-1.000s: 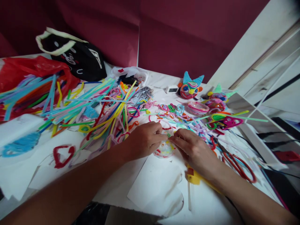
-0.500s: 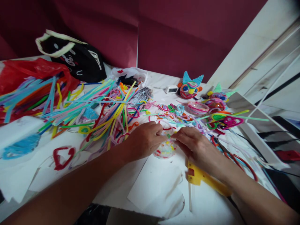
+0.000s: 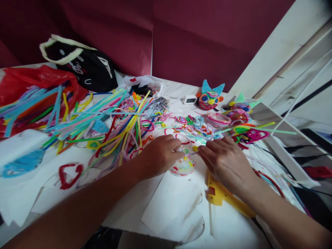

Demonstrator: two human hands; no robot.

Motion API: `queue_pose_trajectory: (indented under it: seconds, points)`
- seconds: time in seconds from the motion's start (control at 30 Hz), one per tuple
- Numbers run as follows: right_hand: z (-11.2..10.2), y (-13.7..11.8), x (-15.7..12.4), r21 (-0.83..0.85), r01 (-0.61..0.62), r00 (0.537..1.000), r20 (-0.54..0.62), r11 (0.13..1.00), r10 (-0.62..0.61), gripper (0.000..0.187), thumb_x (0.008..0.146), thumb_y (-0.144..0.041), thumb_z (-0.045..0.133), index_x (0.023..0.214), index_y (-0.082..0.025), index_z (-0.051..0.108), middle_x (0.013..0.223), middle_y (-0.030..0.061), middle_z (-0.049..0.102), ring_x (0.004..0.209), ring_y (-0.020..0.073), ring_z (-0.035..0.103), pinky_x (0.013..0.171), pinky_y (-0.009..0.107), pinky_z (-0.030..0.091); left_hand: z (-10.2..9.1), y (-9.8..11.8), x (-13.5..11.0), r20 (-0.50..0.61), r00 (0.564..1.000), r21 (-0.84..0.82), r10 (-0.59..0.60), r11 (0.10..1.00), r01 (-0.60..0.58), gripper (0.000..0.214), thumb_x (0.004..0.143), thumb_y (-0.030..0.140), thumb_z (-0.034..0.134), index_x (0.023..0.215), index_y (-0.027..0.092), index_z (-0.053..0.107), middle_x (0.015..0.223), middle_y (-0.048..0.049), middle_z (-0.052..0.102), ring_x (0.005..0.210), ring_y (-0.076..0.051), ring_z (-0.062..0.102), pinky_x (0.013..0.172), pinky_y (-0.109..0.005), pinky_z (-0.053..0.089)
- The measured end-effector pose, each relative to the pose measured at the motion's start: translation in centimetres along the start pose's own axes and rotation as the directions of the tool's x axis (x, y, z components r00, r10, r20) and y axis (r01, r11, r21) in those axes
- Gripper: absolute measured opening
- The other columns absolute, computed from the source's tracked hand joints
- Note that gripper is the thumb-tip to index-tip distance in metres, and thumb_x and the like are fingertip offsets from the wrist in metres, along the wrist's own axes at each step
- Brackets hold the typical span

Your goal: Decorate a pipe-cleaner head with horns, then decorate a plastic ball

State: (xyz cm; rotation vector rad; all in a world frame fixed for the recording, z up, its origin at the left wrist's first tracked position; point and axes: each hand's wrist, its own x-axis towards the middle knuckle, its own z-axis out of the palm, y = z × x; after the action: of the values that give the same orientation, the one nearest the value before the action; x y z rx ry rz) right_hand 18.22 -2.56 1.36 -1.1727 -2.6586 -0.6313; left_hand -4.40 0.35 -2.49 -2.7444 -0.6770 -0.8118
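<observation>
My left hand (image 3: 162, 155) is closed in a pinch, just above a clear round bowl (image 3: 183, 168) dotted with red, yellow and green bits. Opposite it, my right hand (image 3: 227, 157) also pinches, palm down. A thin pale purple pipe cleaner (image 3: 191, 154) runs between the two sets of fingertips; its ends are hidden in them. By the right fingertips shows a small yellow ball (image 3: 195, 148). Under the right wrist lies a yellow glue gun (image 3: 220, 193), and the orange handle of the scissors (image 3: 272, 181) is partly covered by the forearm.
Bundles of pipe cleaners (image 3: 88, 121) spread to the left, beside a red plastic bag (image 3: 41, 74) and a black bag (image 3: 101, 71). White paper (image 3: 173, 211) lies in front. Behind stand a small digital clock (image 3: 189, 100) and a decorated ball figure (image 3: 210, 100).
My right hand has moved a little to the right and up, away from the left, widening the gap. The yellow ball and more of the strand now show. My left hand barely moved.
</observation>
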Motion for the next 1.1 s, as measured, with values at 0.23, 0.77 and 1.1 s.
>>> queue_pose_trajectory:
  seconds: [0.23,0.77,1.1]
  points:
    - [1.5,0.4,-0.4,0.583,-0.231,0.940,-0.072,0.779,0.333,0.008,0.087,-0.018,0.061,0.087,-0.018,0.069,0.074,0.0022,0.071,0.059,0.0137,0.064,0.054,0.024,0.047,-0.1,0.0,0.0,-0.025,0.999,0.015,0.024,1.000,-0.024,0.024,0.093,0.014,0.046,0.083,0.018,0.068,0.083,-0.0064,0.060,0.074,-0.017,0.047,0.065,-0.031,0.037]
    - [1.5,2.3,3.4,0.697,0.232,0.970,-0.118,0.678,-0.211,0.020,0.092,-0.006,0.052,0.107,-0.014,0.062,0.104,0.0108,0.069,0.098,0.0176,0.066,0.086,0.029,0.051,0.3,-0.2,-0.2,-0.016,0.999,0.037,0.044,0.998,-0.043,0.026,0.096,0.019,0.045,0.084,0.018,0.068,0.079,-0.0053,0.057,0.075,-0.017,0.048,0.070,-0.031,0.038]
    - [1.4,3.1,4.8,0.718,0.256,0.941,-0.032,0.647,-0.338,0.027,0.091,-0.005,0.053,0.116,-0.014,0.058,0.107,0.0117,0.065,0.101,0.0193,0.063,0.085,0.030,0.049,0.0,-0.1,-0.2,-0.022,0.999,0.050,0.034,0.998,-0.032,0.026,0.095,0.019,0.046,0.083,0.018,0.069,0.076,-0.0049,0.053,0.072,-0.018,0.045,0.067,-0.033,0.035]
